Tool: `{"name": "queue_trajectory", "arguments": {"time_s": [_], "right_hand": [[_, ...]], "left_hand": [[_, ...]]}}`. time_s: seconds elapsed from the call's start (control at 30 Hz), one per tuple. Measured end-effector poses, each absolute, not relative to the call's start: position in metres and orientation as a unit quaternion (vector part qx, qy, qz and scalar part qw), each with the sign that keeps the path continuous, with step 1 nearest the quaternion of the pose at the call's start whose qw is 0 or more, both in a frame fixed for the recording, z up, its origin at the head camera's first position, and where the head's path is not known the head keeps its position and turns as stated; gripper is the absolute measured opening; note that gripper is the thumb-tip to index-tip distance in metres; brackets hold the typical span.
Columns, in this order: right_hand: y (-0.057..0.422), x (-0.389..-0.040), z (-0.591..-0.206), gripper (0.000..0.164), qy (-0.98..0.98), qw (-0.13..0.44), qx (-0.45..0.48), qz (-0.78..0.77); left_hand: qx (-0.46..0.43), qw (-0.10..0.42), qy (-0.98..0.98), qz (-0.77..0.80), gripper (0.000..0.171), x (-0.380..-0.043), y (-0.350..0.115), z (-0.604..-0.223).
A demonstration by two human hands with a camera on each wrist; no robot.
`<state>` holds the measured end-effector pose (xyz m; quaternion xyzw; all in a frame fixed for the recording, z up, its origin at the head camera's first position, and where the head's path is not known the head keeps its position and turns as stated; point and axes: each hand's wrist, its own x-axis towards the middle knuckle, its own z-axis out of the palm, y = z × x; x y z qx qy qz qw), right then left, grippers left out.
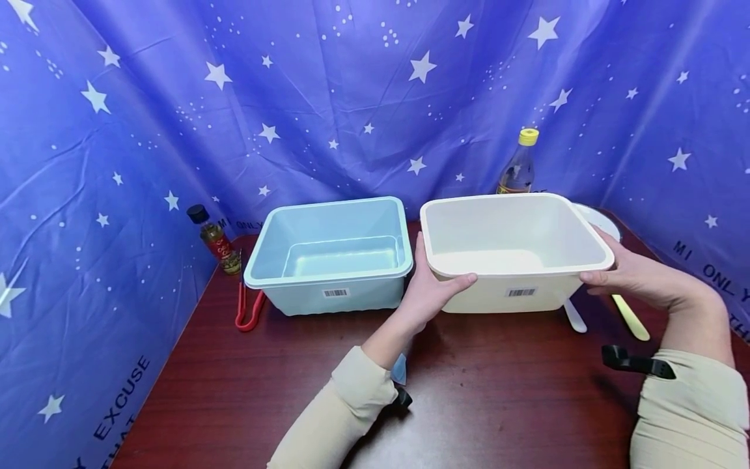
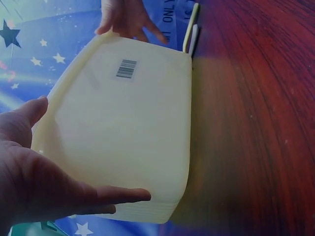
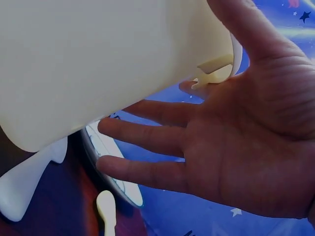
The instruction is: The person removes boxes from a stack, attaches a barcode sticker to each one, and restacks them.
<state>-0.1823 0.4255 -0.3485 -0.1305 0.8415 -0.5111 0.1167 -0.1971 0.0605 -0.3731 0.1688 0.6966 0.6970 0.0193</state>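
A white plastic basin (image 1: 521, 293) with a barcode sticker on its front sits between my two hands on the table's right half. My left hand (image 1: 426, 286) lies against its left end, thumb along the front below the rim, fingers straight along the side. In the left wrist view those fingers (image 2: 123, 194) extend past the basin's end wall. At the opposite end my right hand (image 1: 638, 270) touches the rim with its thumb at the front corner. The right wrist view shows its fingers (image 3: 142, 136) spread and straight beside the wall.
A light blue basin (image 1: 331, 293) stands close on the left, with red-handled tongs (image 1: 249, 312) and a black-capped bottle (image 1: 219, 244) beyond. Behind the white basin is a yellow-capped bottle (image 1: 518, 166). A plate (image 1: 600, 218), a white handle (image 1: 575, 317) and a yellow handle (image 1: 631, 319) lie at right.
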Motion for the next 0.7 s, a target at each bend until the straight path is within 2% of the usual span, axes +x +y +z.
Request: {"name": "queue_trajectory", "arguments": {"time_s": [0.37,0.7], "right_hand": [[0.410,-0.168,-0.319,0.093,0.806,0.043,-0.189,-0.559],[0.403,-0.149,-0.291,0.101,0.784,-0.028,-0.208,-0.584]], "left_hand": [[0.234,-0.026,0.668,0.706,0.115,-0.192,0.055,-0.357],[0.228,-0.003,0.655,0.720,0.121,-0.176,0.045,-0.326]]}}
